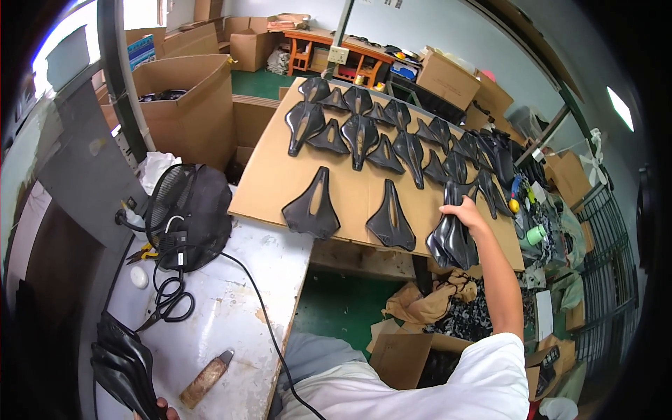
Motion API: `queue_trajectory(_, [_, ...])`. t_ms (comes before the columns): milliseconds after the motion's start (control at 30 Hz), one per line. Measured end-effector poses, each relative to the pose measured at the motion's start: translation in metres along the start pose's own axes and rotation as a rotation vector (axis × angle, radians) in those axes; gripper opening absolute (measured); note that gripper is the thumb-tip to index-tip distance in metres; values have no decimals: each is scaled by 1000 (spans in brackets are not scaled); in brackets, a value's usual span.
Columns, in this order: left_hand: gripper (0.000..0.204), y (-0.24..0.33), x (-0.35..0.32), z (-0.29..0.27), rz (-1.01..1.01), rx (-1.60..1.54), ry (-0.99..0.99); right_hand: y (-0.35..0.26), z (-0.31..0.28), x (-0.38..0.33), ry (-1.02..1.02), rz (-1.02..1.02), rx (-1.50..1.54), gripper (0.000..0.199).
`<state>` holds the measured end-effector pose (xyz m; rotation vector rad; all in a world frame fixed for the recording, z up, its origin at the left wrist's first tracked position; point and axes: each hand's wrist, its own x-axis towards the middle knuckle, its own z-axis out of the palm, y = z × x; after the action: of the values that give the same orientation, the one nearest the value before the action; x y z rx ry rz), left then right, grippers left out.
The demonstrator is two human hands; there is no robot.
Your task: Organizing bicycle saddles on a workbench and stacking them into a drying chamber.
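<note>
White shirt (420,392) of the person fills the lower edge at 6 o'clock, and both arms leave from it.

The right arm goes up from the shoulder toward 2 o'clock, nearly straight, with the elbow only a little bent. The right hand (465,212) is closed around the narrow end of a black saddle (451,241). The saddle hangs down from the fist with its wide end low, over the near edge of a big cardboard sheet (280,175). It looks like more than one saddle is stacked in this grip, but I cannot tell how many.

The left hand (162,407) shows only as fingertips at 7 o'clock, at the very bottom edge. It grips a stack of saddles (122,364), which stands tilted, going up toward 10 o'clock. The forearm is out of the picture.

On the cardboard sheet many black saddles lie flat in rows (364,129), from 12 o'clock toward 2 o'clock. Two more (311,206) lie alone in the near row, just to the left of the right hand, well apart from each other.

Between the two hands stands a worn white table (231,315). On it, at 9 o'clock, there is a black fan (189,213) lying with its cable (262,315) running down toward the person. Black scissors (168,301) lie just below the fan, and a brown roll-shaped piece (204,379) lies near the stack in the left hand. Cardboard boxes (185,98) stand behind at 11 o'clock, and a box with dark pieces (469,315) is under the right arm.
</note>
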<state>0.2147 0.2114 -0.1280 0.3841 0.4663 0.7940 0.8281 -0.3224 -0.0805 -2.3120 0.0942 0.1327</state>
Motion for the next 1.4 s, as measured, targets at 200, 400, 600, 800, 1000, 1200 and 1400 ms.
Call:
queue_trajectory(200, [52,3,2,-19,-10,19,-9,-51,31,18,-351,237,634,23])
queue_trajectory(400, [56,9,-32,-27,54,79,169,-100,123,-3,-273,19,467,34])
queue_trajectory(600, [44,8,-62,-45,98,323,437,-165,175,2,-574,117,740,22])
queue_trajectory(800, [49,4,-98,-69,213,227,585,-188,248,5,-660,50,641,21])
queue_trajectory(1000, [72,27,-108,-98,209,508,494,-239,249,-60,-594,-367,583,41])
queue_trajectory(1200, [90,62,-99,-88,278,826,319,-324,303,-306,-1077,-1016,374,76])
queue_trajectory(1400, [104,105,-57,-88,286,1409,143,-314,379,-538,-760,-2832,-217,15])
